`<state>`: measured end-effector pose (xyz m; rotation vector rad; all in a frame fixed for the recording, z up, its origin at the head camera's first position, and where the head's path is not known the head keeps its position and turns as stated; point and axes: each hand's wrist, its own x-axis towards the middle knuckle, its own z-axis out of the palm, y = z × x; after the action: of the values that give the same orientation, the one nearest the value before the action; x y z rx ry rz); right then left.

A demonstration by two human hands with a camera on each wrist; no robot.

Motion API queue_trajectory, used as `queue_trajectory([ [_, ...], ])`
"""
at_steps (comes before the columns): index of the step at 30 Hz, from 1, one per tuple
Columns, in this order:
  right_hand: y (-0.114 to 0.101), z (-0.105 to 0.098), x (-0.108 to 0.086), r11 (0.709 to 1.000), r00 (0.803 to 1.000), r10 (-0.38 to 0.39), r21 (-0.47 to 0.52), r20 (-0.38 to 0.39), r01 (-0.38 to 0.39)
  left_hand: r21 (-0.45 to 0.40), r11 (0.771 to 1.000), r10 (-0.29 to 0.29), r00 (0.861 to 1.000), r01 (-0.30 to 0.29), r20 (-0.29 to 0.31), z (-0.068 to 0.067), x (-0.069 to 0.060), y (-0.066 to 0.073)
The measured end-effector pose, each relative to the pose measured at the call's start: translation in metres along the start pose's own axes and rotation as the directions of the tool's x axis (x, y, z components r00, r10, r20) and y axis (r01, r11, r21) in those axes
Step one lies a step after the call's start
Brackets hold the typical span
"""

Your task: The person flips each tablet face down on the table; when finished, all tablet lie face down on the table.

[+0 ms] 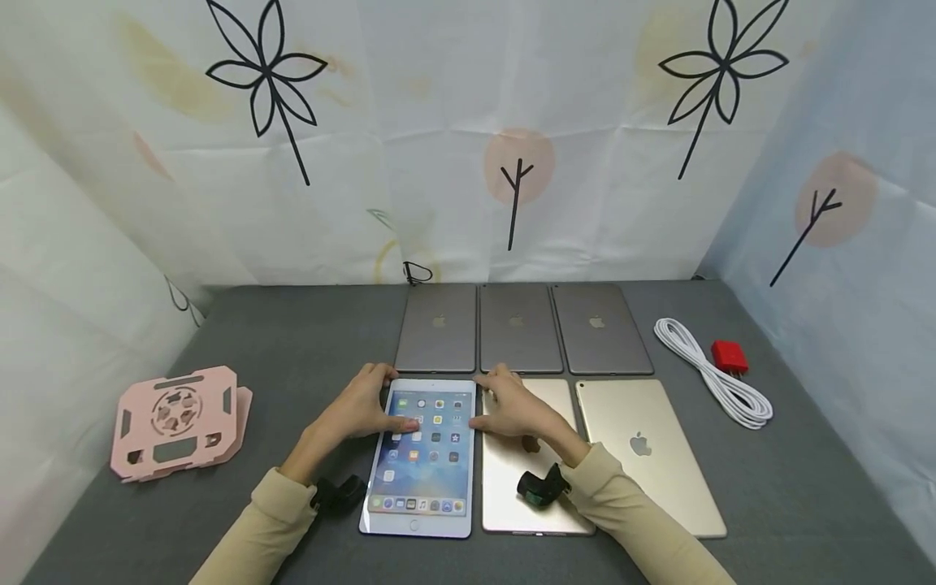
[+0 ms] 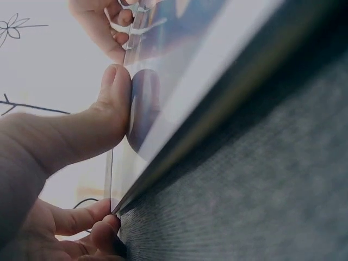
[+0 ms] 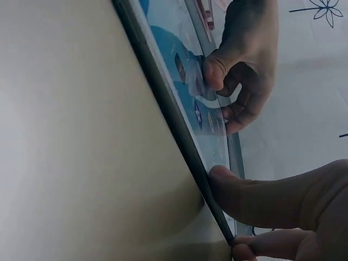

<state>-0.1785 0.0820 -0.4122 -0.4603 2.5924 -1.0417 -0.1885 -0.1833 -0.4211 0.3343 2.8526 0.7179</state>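
A white tablet (image 1: 426, 463) lies face up with its screen lit and rows of app icons showing. My left hand (image 1: 368, 402) is at its upper left, thumb pressing the screen and fingers round the top corner. At the upper right corner, my right hand (image 1: 515, 404) holds the edge between thumb and fingers. The left wrist view shows the left thumb (image 2: 117, 103) flat against the glossy glass, its reflection beside it. In the right wrist view the right thumb (image 3: 228, 190) touches the tablet's side edge. A see-through layer seems to lie over the screen; its extent is unclear.
Two gold tablets lie face down at the right, one (image 1: 530, 496) partly under the right arm, the other (image 1: 651, 455) beside it. Three grey tablets (image 1: 439, 333) line the back. A pink stand (image 1: 175, 422) sits left; a white cable (image 1: 709, 374) and red charger (image 1: 729, 357) lie right.
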Motion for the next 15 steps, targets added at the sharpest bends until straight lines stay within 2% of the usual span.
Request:
queue_trajectory([
  [3,0.001,0.000,0.002,0.995,0.999,0.037,0.088,0.009,-0.038,-0.005,1.000,-0.009,1.000,0.009,-0.006,0.000,0.001,0.001],
  [6,0.003,-0.001,0.005,0.974,0.998,0.066,0.217,0.024,-0.069,-0.011,1.000,-0.007,1.000,0.007,-0.010,0.000,0.001,0.001],
  [12,0.008,-0.006,0.006,0.885,0.994,0.074,0.454,0.076,-0.100,-0.012,0.999,0.033,0.999,-0.033,-0.007,0.001,-0.001,-0.001],
  [15,0.010,-0.007,0.006,0.838,0.992,0.023,0.538,0.122,-0.086,-0.018,0.998,0.055,0.998,-0.055,-0.007,0.000,-0.001,-0.003],
])
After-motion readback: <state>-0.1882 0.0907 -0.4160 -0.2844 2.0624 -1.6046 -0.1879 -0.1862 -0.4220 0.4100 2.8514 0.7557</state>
